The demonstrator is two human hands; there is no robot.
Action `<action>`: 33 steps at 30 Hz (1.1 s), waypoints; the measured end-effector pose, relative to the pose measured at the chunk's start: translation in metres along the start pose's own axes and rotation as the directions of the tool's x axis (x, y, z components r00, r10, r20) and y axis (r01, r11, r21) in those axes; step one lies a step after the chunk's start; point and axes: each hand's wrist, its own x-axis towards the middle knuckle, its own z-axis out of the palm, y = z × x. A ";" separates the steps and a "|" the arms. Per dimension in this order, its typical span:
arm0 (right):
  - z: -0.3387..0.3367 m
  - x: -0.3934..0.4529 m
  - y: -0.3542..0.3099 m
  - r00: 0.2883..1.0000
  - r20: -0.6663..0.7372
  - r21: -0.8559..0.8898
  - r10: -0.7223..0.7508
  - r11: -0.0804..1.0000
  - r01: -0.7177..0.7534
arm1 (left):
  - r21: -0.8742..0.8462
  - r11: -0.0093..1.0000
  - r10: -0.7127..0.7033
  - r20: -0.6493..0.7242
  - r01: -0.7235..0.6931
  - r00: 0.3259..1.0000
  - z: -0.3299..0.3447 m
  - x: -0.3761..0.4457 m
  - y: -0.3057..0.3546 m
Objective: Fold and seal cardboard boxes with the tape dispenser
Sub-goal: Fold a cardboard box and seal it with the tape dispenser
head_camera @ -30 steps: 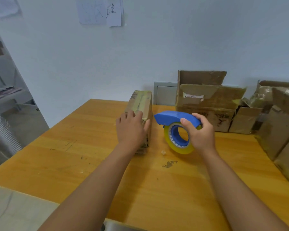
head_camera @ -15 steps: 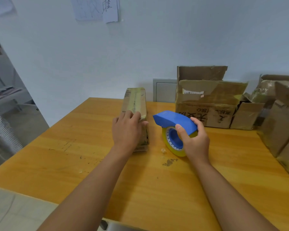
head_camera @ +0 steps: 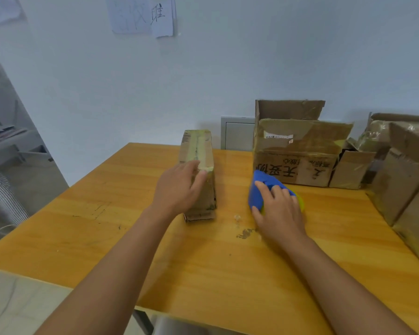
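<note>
Far left: shelving with papers is seen beyond the worktop [head_camera: 87,240], out of reach and of no part in the work.

Left of centre: a long narrow box [head_camera: 198,170] lies on the worktop, running from near to far, with a strip of yellowish tape along its top seam. The left hand [head_camera: 177,189] is laid against the near part of its left side and top edge, fingers [head_camera: 194,165] fairly straight and together, steadying rather than gripping. The box is judged light and fairly stiff, though worn cardboard will dent under a hard pinch; it is best held flat-palmed on the long sides or pressed down on top, away from the seam. The near end flap looks loose at the bottom.

A small scrap and a scuffed patch [head_camera: 246,233] are noted on the worktop between the hands.

Right of centre: the tape dispenser [head_camera: 259,189], blue with a yellow roll, rests on the worktop just beside the box, well apart from touching it. The right hand [head_camera: 279,213] is set over it, fingers curled round the blue body. It is judged rigid and easily lifted; the cutter edge should be kept clear of skin, its position not being visible.

Far right: an open box [head_camera: 298,151] with printed lettering stands against the wall, and more boxes [head_camera: 402,180] are stacked beside it.
</note>
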 end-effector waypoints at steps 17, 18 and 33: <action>-0.020 0.058 -0.092 0.975 0.148 0.571 -0.163 0.820 0.050 | -0.549 0.803 -0.209 0.107 0.233 0.972 -0.002 -0.012 -0.009; -0.016 0.057 -0.093 0.981 0.131 0.555 -0.145 0.831 0.049 | -0.590 0.774 -0.211 0.103 0.231 0.972 0.000 -0.013 -0.010; -0.010 0.093 -0.063 0.910 0.016 0.484 -0.415 0.799 0.356 | -0.671 0.724 -0.171 0.051 0.161 0.984 0.007 -0.014 -0.070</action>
